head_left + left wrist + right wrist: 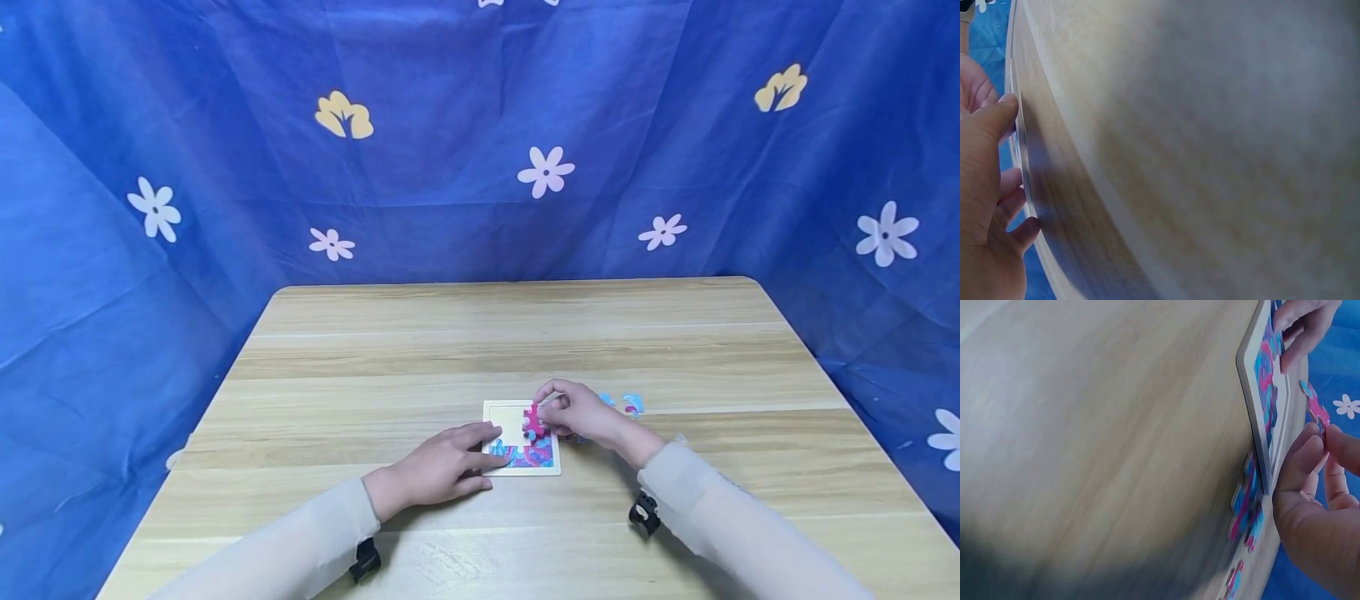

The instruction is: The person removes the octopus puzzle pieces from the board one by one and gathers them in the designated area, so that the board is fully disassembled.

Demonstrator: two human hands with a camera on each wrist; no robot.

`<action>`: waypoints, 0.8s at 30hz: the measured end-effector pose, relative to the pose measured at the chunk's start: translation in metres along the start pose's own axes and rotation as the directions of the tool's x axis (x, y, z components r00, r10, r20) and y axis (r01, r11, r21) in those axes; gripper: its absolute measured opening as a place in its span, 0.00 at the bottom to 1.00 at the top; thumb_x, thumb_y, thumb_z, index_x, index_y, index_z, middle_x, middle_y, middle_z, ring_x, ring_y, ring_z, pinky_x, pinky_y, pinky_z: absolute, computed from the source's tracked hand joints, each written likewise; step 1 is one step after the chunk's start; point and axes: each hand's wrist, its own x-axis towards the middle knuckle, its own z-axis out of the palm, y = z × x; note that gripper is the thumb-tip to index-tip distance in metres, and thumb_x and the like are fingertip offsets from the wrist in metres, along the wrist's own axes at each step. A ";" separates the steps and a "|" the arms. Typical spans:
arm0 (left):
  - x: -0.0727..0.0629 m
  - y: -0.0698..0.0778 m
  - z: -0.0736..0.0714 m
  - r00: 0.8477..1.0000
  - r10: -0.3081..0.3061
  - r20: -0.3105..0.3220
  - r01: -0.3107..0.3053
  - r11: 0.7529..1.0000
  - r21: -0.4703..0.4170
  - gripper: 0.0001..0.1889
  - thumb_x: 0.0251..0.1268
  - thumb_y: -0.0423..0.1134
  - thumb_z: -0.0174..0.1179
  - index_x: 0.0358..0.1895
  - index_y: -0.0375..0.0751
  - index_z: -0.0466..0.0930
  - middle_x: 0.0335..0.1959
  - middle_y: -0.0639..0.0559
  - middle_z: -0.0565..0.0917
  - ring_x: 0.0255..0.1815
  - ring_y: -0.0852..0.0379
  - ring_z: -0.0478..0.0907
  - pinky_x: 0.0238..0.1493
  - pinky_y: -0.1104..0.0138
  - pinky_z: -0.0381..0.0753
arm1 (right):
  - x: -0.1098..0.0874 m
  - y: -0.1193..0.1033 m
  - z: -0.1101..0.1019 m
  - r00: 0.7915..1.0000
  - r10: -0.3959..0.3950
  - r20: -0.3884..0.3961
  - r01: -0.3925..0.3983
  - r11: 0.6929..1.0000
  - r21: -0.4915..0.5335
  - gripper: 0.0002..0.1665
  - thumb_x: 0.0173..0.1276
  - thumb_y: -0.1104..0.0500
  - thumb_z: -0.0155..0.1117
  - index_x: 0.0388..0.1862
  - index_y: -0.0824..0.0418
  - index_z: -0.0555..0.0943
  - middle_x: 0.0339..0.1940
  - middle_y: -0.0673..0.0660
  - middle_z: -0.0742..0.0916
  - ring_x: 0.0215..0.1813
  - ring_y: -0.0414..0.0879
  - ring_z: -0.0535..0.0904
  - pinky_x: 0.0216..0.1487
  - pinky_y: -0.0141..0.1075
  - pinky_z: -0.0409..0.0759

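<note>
A puzzle tray (522, 472) with a pale frame lies on the table, its near part filled with joined pink, blue and purple pieces. My left hand (442, 467) rests on the tray's left side, fingers spread and fairly straight over its edge and the joined pieces. Between thumb and fingertips my right hand (581, 414) pinches a pink puzzle piece (533, 423) above the tray's right half. In the right wrist view that puzzle piece (1315, 405) is tilted up, held clear of the tray (1249, 369).
Loose puzzle pieces (633, 404) lie right of the tray, some partly hidden by the right hand. In the right wrist view several loose pieces (1244, 497) sit beside the tray's edge. A blue flowered cloth (450, 167) hangs behind the wooden table (375, 350).
</note>
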 end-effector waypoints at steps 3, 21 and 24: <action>0.000 0.000 0.000 1.000 -0.003 0.002 0.003 1.000 -0.002 0.21 0.65 0.51 0.59 0.59 0.52 0.79 0.66 0.42 0.70 0.68 0.45 0.64 0.66 0.55 0.64 | -0.003 0.001 -0.005 1.000 0.003 -0.012 -0.003 1.000 0.000 0.12 0.67 0.65 0.61 0.49 0.66 0.75 0.31 0.58 0.83 0.34 0.49 0.80 0.33 0.35 0.79; -0.002 0.001 0.004 1.000 -0.017 0.008 0.017 1.000 0.005 0.21 0.65 0.51 0.59 0.60 0.53 0.79 0.67 0.43 0.68 0.68 0.45 0.63 0.67 0.55 0.63 | -0.022 0.013 -0.037 0.998 0.014 -0.059 -0.016 0.999 -0.034 0.14 0.64 0.64 0.64 0.48 0.67 0.76 0.31 0.54 0.80 0.33 0.46 0.80 0.35 0.36 0.81; -0.002 0.002 0.005 0.999 -0.028 0.018 0.028 1.000 0.005 0.21 0.65 0.51 0.59 0.60 0.54 0.78 0.67 0.43 0.68 0.69 0.45 0.62 0.67 0.55 0.62 | -0.026 0.016 -0.042 0.997 0.024 -0.078 -0.027 0.999 -0.043 0.15 0.64 0.64 0.64 0.48 0.67 0.76 0.31 0.55 0.80 0.33 0.46 0.79 0.36 0.38 0.82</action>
